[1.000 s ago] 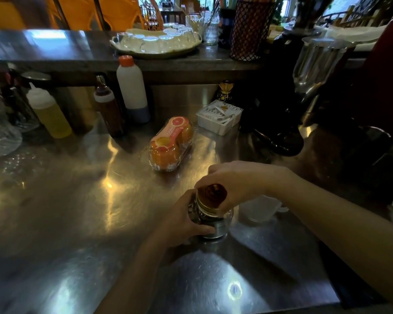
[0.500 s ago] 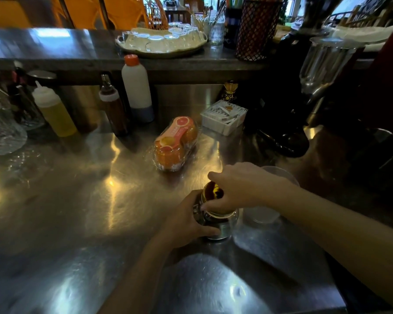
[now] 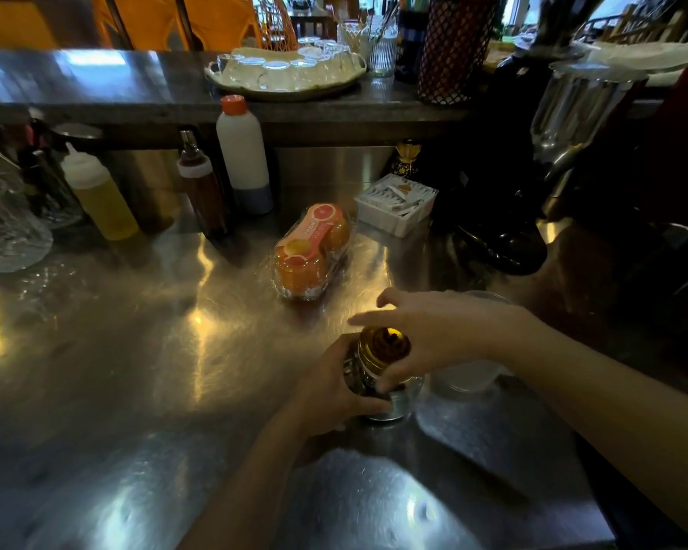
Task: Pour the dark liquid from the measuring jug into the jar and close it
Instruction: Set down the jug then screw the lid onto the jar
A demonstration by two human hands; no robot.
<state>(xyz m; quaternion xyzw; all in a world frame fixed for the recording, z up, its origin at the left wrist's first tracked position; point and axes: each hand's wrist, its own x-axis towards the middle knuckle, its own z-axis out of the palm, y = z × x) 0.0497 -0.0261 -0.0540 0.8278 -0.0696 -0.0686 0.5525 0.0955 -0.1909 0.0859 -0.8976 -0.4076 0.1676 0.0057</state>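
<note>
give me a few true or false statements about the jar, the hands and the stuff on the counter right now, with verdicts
1. The left hand grips the side of the jar. True.
2. The right hand is on the gold lid at the top of the jar. True.
3. The jar lies on its side. False: it stands upright on the steel counter.
4. The pack of oranges lies beyond the jar, untouched. True.
5. The right hand holds the measuring jug. False: the jug stands on the counter just to the right of the jar, behind that arm.
6. The white bottle has a blue cap. False: its cap is orange.
</note>
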